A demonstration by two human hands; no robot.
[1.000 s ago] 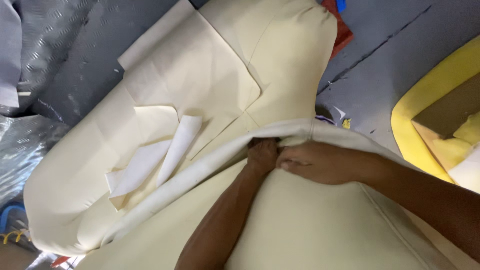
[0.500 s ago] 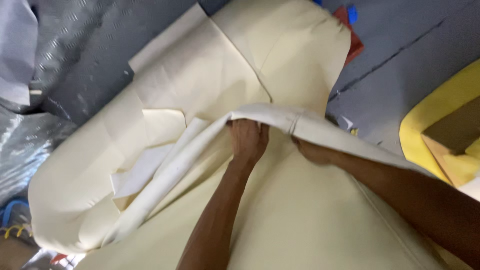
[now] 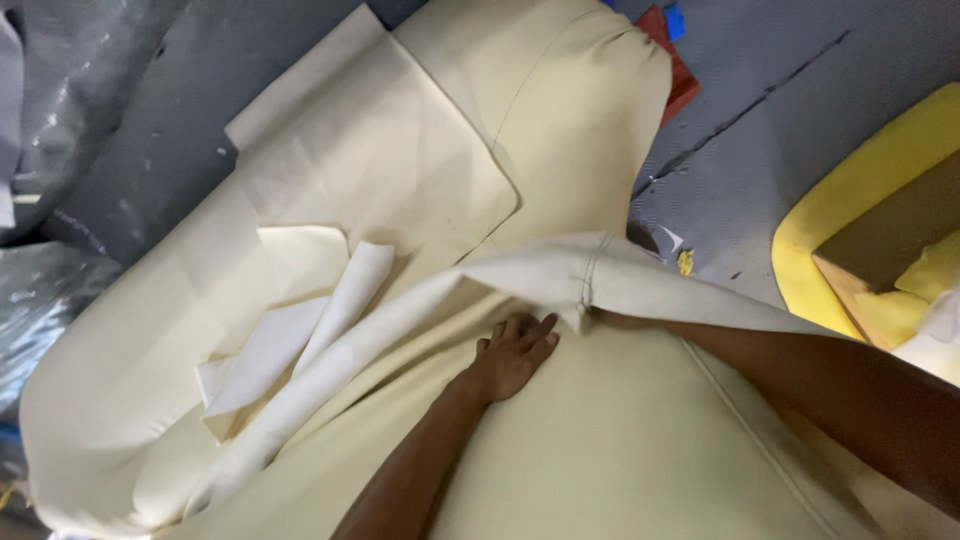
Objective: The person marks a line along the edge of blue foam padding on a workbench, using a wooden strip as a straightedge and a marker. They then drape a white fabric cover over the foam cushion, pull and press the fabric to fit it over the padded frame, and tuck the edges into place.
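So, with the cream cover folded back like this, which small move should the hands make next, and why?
Probably slide the left hand flat under the folded flap to smooth the cream cover. Its fingers already lie at the fold's edge. The right hand is hidden beneath the flap, apparently lifting it, so there is room.

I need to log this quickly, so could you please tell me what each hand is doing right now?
Left hand: open, pressed flat on the cream cover.
Right hand: hidden under the folded flap; cannot tell.
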